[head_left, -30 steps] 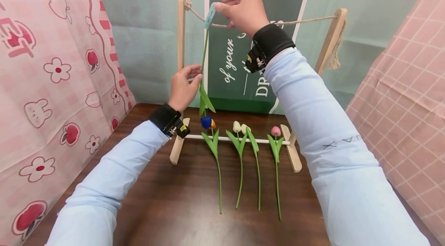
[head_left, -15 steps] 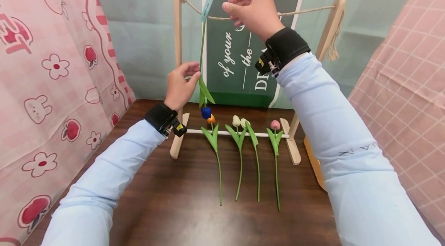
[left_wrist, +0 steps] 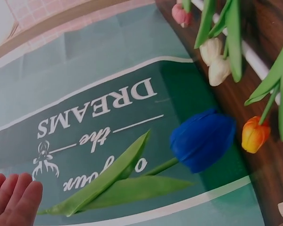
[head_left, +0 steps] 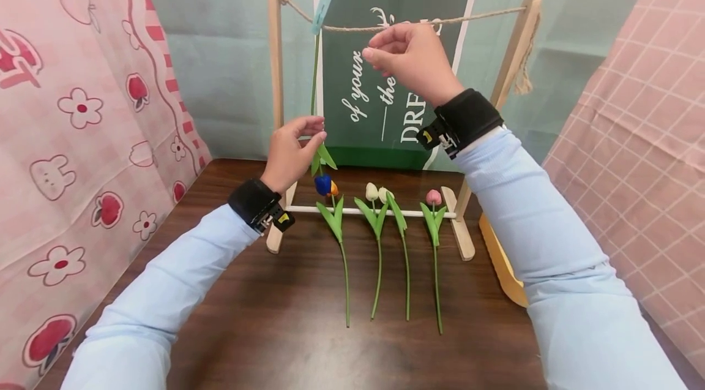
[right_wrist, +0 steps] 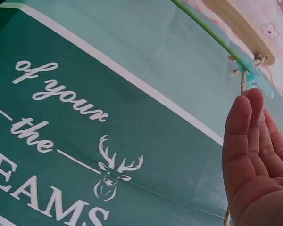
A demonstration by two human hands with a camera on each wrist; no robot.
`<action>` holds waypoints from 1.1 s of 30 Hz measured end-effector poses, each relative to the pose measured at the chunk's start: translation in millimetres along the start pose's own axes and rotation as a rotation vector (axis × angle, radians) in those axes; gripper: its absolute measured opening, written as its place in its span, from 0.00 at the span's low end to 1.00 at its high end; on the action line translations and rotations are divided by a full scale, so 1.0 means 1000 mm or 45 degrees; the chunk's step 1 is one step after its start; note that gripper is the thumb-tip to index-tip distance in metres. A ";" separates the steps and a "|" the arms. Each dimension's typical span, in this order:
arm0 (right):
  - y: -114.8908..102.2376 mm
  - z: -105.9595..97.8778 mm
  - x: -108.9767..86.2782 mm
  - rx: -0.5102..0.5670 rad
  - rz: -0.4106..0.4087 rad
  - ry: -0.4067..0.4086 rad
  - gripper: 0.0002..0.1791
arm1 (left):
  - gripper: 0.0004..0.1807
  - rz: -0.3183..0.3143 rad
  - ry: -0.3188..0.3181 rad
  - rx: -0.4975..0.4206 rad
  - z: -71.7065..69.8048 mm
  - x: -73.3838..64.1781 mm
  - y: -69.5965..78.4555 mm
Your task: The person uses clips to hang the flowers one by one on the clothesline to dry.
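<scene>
A blue artificial tulip hangs head down from a light blue clothespin clipped on the rope. My left hand is beside its stem, just above the leaves, with thumb and fingertips apart. In the left wrist view, the blue bloom and its leaves show past the loosely bent fingers. Below the rope and right of the clothespin, my right hand holds nothing, its fingers loosely bent. From the right wrist, the clothespin shows beyond the fingertips.
The rope runs between two wooden posts joined low down by a white rod. An orange tulip, two white tulips and a pink tulip lie across it on the brown table. A yellow container stands at right.
My right hand has let go of the clothespin and moved right and down. The clothespin stays on the rope with the blue tulip. My left hand has lowered slightly along the stem.
</scene>
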State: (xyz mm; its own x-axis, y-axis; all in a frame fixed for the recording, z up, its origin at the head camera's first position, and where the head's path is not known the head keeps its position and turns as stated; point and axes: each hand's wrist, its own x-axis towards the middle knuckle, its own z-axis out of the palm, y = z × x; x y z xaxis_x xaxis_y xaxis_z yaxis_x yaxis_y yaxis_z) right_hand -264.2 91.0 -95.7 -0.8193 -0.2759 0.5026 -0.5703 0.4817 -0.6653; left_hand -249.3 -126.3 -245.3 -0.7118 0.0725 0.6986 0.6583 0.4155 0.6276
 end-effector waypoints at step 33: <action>0.080 0.008 -0.124 0.053 -0.081 -0.031 0.13 | 0.14 0.359 -0.341 0.105 0.018 -0.071 -0.004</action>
State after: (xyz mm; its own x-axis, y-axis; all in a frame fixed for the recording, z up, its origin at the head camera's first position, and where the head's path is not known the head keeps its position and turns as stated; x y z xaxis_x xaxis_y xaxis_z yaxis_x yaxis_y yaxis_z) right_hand -208.7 156.8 -215.6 -0.7822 -0.3256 0.5312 -0.6229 0.4275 -0.6551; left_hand -206.0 -117.1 -304.0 -0.5516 0.4236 0.7185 0.8231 0.4160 0.3866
